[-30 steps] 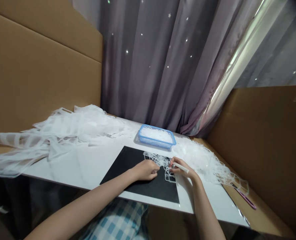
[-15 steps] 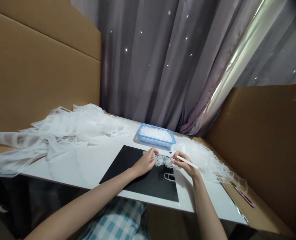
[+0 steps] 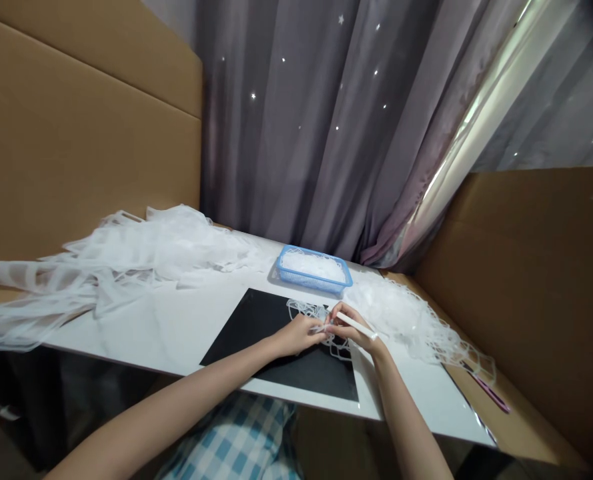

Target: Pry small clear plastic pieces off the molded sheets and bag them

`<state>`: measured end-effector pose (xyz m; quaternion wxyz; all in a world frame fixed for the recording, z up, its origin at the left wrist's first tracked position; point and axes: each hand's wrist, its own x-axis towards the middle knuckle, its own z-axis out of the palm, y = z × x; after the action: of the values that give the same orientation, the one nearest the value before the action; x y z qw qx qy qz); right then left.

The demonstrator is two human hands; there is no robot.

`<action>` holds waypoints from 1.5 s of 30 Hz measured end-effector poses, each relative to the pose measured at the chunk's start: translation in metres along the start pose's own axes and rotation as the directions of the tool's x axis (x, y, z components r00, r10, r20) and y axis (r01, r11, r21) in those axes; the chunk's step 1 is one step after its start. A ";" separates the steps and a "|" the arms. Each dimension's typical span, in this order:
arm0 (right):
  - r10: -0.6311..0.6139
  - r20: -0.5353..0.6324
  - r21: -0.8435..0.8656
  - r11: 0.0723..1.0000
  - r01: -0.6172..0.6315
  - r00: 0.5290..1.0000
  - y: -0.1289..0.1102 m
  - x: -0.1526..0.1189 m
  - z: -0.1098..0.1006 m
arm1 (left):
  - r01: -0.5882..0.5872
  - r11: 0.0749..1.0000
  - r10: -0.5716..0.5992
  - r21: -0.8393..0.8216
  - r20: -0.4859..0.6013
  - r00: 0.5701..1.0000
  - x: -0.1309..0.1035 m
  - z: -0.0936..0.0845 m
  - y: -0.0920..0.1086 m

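Observation:
My left hand (image 3: 299,335) is closed, its fingertips pinching a thin, whitish, net-like strip (image 3: 303,308). Fingertip to fingertip with it is my right hand (image 3: 362,340), which grips a slim white pen-like tool (image 3: 353,323); its exact kind I cannot make out. The tool slants back over the right hand toward the wrist. More looped white strands lie around and below the fingers, over the right part of a black mat (image 3: 301,381). What sits exactly between the fingertips is partly hidden.
A blue basket (image 3: 309,279) full of white strands stands behind the mat. Sheer white material (image 3: 166,247) is heaped at the left, and a netted white pile (image 3: 406,320) at the right. A pink-handled tool (image 3: 493,397) lies by the right cardboard wall (image 3: 536,280).
Both hands have come together; the right moved left with the white tool, the left slid slightly right and nearer. The white strands between them have shifted, and a loose loop is now partly covered.

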<state>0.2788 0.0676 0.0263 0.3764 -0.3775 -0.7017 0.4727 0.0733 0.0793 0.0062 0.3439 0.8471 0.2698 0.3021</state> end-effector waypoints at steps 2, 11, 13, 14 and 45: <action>-0.003 -0.033 -0.025 1.000 0.002 0.999 -0.002 -0.003 -0.005 | 0.006 1.000 -0.005 0.016 -0.002 1.000 0.000 0.000 -0.002; -0.013 -0.301 -0.157 0.987 -0.036 0.954 0.008 -0.033 -0.058 | -0.032 0.998 0.031 0.052 0.021 0.999 -0.002 -0.006 0.008; 0.024 -0.275 -0.175 0.982 -0.075 0.961 0.012 -0.036 -0.061 | -0.050 0.997 0.045 0.064 0.075 0.996 -0.004 -0.007 0.010; 0.039 -0.261 -0.183 0.979 -0.089 0.964 0.014 -0.036 -0.062 | -0.060 0.995 0.052 0.077 0.100 0.994 -0.005 -0.007 0.011; 0.028 -0.274 -0.437 0.887 -0.150 0.961 0.011 -0.056 -0.020 | -0.212 0.928 0.180 0.306 0.129 0.975 0.010 0.025 0.017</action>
<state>0.3228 0.0290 0.0120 0.3440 -0.5456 -0.7189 0.2591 0.1018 0.0642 0.0075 0.1841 0.9280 0.2114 0.2452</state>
